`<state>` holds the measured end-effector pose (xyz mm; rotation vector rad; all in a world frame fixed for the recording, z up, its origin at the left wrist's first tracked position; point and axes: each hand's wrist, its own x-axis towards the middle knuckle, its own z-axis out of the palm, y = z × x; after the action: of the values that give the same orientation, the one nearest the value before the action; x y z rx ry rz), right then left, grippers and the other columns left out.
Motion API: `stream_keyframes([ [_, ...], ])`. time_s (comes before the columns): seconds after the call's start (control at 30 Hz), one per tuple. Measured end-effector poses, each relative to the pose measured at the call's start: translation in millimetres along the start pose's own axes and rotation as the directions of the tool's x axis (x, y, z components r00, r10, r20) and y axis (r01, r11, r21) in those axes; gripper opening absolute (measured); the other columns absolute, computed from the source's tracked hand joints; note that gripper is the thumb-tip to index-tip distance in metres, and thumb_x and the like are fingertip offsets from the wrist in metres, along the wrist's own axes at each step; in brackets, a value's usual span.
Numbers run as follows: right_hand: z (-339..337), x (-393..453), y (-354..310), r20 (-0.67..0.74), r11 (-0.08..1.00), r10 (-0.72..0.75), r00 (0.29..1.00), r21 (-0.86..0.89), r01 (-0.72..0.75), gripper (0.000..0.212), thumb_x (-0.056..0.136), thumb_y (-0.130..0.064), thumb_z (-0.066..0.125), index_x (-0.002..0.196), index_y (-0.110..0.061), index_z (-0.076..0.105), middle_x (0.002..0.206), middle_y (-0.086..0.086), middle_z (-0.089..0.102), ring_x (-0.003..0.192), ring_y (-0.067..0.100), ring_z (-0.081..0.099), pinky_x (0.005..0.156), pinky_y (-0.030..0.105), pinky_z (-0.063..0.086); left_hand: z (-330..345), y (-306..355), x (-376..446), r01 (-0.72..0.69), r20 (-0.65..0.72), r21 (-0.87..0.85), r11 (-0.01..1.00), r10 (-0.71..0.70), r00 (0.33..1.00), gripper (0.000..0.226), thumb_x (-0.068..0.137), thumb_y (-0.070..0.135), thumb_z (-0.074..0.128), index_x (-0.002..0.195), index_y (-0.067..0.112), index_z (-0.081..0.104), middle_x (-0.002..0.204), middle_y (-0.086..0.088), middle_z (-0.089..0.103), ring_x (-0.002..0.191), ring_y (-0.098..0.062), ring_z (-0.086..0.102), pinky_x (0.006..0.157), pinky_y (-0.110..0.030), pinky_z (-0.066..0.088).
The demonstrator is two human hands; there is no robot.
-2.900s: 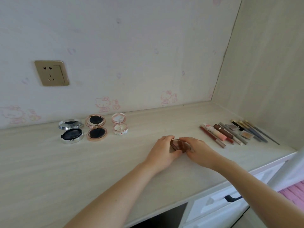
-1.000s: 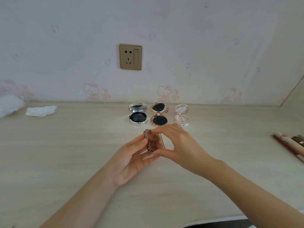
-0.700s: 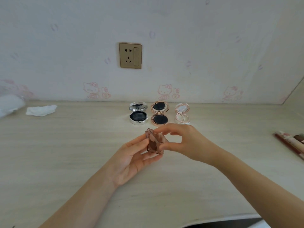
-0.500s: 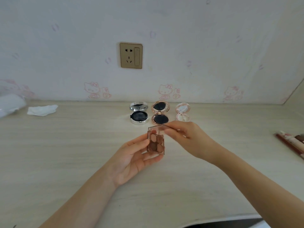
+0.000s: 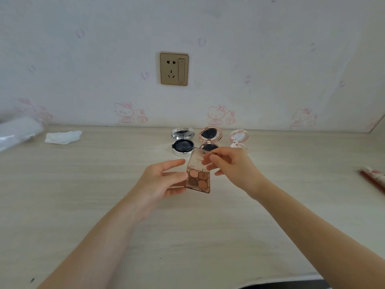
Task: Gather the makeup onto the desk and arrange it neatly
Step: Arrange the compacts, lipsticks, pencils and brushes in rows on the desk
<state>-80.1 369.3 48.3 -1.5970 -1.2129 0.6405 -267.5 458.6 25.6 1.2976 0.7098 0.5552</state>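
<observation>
A small brown eyeshadow palette [image 5: 198,180] with several hexagonal pans hangs above the middle of the desk [image 5: 83,195]. My left hand [image 5: 161,182] grips its base from the left. My right hand [image 5: 229,165] pinches the top edge of its clear lid, which stands raised and open. Behind them, in a row near the wall, sit three open round compacts: a silver one [image 5: 182,141], a rose-gold one [image 5: 210,136] partly hidden by the lid, and a pale pink one [image 5: 239,138].
Red and pink stick-shaped cosmetics [image 5: 374,178] lie at the right edge. A crumpled white tissue [image 5: 63,137] and a clear plastic bag [image 5: 18,130] sit at the far left. A gold wall socket [image 5: 174,68] is above the compacts.
The palette was picked up from the desk's right side and brought to the middle. Over the last second my right hand swung its lid up from shut to fully open.
</observation>
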Motion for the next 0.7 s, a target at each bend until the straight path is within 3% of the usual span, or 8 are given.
stream_keyframes([
  [0.1,9,3,4,0.011,0.999,0.043,0.999,-0.022,-0.043,0.02,0.096,-0.012,0.051,0.089,-0.02,0.068,0.085,-0.006,0.074,0.076,0.007,0.07,0.064,0.021,0.053,-11,0,2,-0.094,-0.033,0.304,0.948,0.109,0.993,0.034,0.083,0.018,0.072,0.115,0.027,0.064,0.091,0.004,0.076,0.089,-0.011,0.07,0.087,-0.03,0.053],
  [0.17,14,5,7,0.015,0.997,0.069,0.998,-0.038,-0.068,0.02,0.096,-0.012,0.051,0.09,-0.02,0.068,0.084,-0.006,0.074,0.078,0.009,0.07,0.063,0.021,0.053,-15,-1,3,-0.135,0.005,0.453,0.881,0.149,0.989,0.031,0.081,0.028,0.075,0.11,0.032,0.066,0.091,0.012,0.075,0.087,0.002,0.068,0.083,-0.023,0.048],
  [0.23,19,6,9,0.015,0.994,0.096,0.995,-0.05,-0.095,0.02,0.096,-0.013,0.05,0.09,-0.02,0.068,0.086,-0.006,0.074,0.079,0.011,0.07,0.062,0.021,0.052,-19,-3,5,-0.165,0.047,0.56,0.812,0.168,0.985,0.04,0.075,0.034,0.078,0.113,0.032,0.066,0.1,0.017,0.072,0.095,0.009,0.063,0.085,-0.02,0.046],
  [0.33,26,9,12,0.018,0.99,0.128,0.992,-0.06,-0.127,0.019,0.095,-0.013,0.051,0.09,-0.02,0.068,0.087,-0.005,0.074,0.079,0.011,0.069,0.061,0.022,0.05,-27,-6,7,-0.201,0.077,0.714,0.671,0.21,0.975,0.059,0.065,0.045,0.083,0.119,0.033,0.064,0.118,0.022,0.062,0.11,0.005,0.055,0.097,-0.023,0.044],
  [0.4,29,10,12,0.017,0.987,0.145,0.989,-0.067,-0.144,0.019,0.094,-0.013,0.052,0.089,-0.021,0.068,0.087,-0.005,0.074,0.078,0.01,0.068,0.06,0.022,0.049,-30,-8,6,-0.236,0.08,0.744,0.625,0.268,0.96,0.062,0.059,0.047,0.086,0.117,0.035,0.066,0.12,0.023,0.059,0.113,0.004,0.051,0.1,-0.019,0.039],
  [0.53,31,14,12,0.023,0.985,0.134,0.991,-0.109,-0.131,0.017,0.094,-0.013,0.052,0.091,-0.02,0.068,0.088,-0.002,0.074,0.075,0.008,0.066,0.058,0.022,0.047,-33,-14,8,-0.362,0.106,0.75,0.553,0.441,0.891,0.042,0.055,0.033,0.091,0.093,0.031,0.074,0.109,0.024,0.062,0.112,0.007,0.049,0.095,-0.004,0.031],
  [0.7,32,17,13,0.042,0.983,0.099,0.994,-0.162,-0.091,0.016,0.095,-0.014,0.053,0.095,-0.014,0.069,0.092,0.002,0.074,0.082,0.018,0.069,0.059,0.019,0.044,-37,-21,12,-0.404,0.135,0.747,0.529,0.474,0.87,0.034,0.054,0.028,0.092,0.084,0.025,0.077,0.099,0.022,0.067,0.108,0.002,0.053,0.095,-0.008,0.035],
])
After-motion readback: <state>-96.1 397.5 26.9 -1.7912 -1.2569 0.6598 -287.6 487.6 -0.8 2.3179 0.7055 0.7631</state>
